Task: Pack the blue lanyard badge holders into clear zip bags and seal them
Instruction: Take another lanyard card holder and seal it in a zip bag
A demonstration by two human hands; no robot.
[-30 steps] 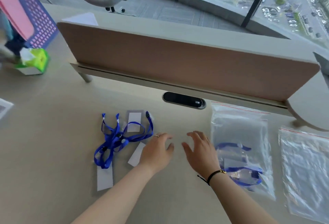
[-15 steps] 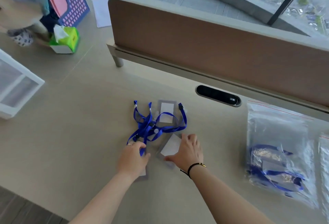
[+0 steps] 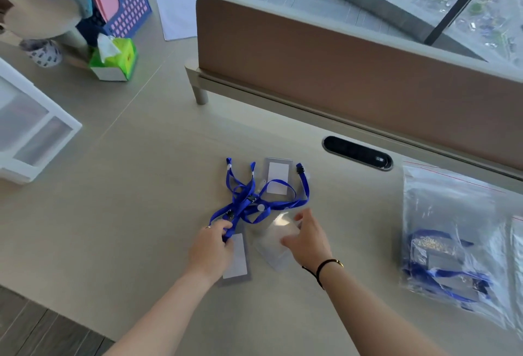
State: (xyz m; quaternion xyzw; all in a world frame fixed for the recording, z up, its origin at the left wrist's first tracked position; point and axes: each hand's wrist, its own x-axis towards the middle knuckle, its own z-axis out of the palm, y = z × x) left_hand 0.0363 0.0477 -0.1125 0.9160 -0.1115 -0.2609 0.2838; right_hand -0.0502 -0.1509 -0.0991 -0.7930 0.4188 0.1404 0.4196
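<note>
Head view only. Tangled blue ribbon lanyards (image 3: 249,200) with clear plastic badge holders (image 3: 277,177) near the middle of the pale desk (image 3: 113,214), waiting to be bagged. Left hand (image 3: 210,251) curled, pinching a blue strap. Right hand (image 3: 307,242) curled around a clear holder (image 3: 276,242), lifting it. Filled clear zip bag (image 3: 450,242) by the right edge.

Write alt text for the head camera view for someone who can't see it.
Over a beige desk, the left hand pinches a blue lanyard from a tangled pile while the right hand lifts a clear badge holder. To the right lies a clear zip bag already holding lanyards.
</note>
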